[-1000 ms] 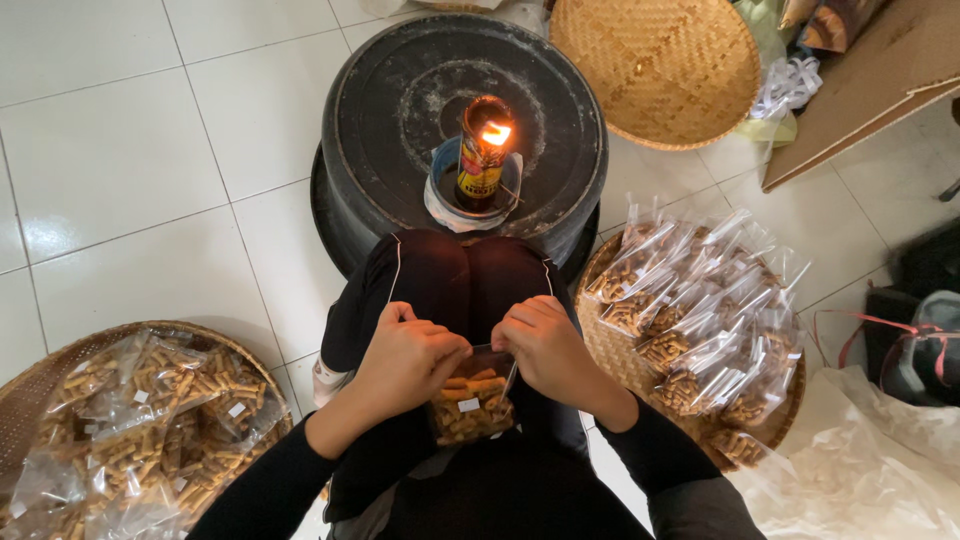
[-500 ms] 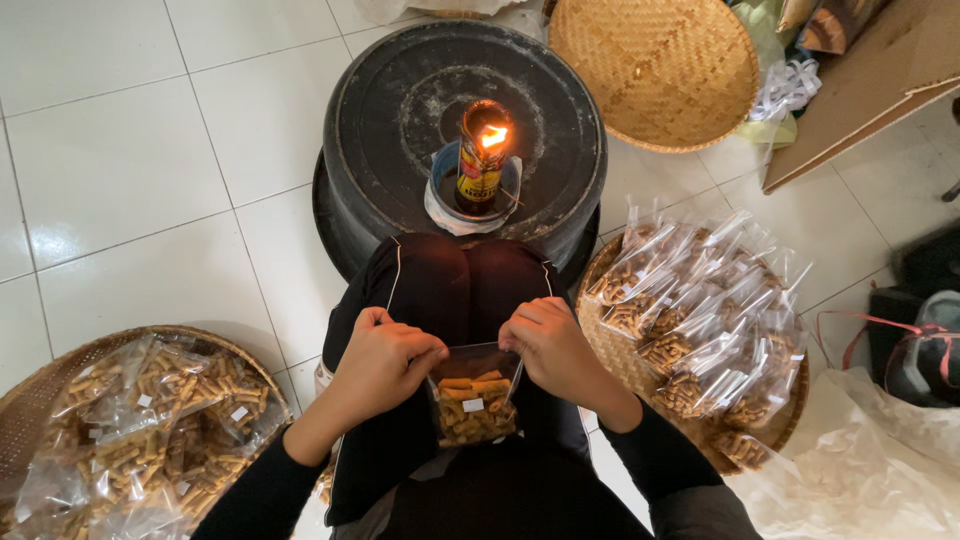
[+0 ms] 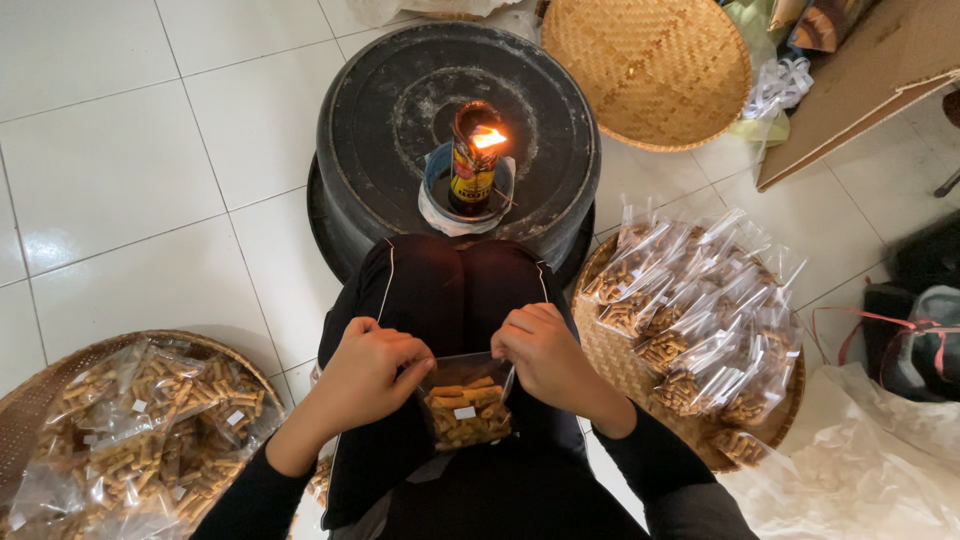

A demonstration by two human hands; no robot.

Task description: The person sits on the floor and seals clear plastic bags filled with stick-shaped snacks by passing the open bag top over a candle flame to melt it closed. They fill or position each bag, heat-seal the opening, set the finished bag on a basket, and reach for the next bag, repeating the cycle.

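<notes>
Clear plastic is crinkling in my grip: my left hand (image 3: pixel 365 375) and right hand (image 3: pixel 545 355) are both pinching the top edges of a small snack bag (image 3: pixel 465 405), holding it over my lap, just below the burning candle tin (image 3: pixel 473 160).
</notes>
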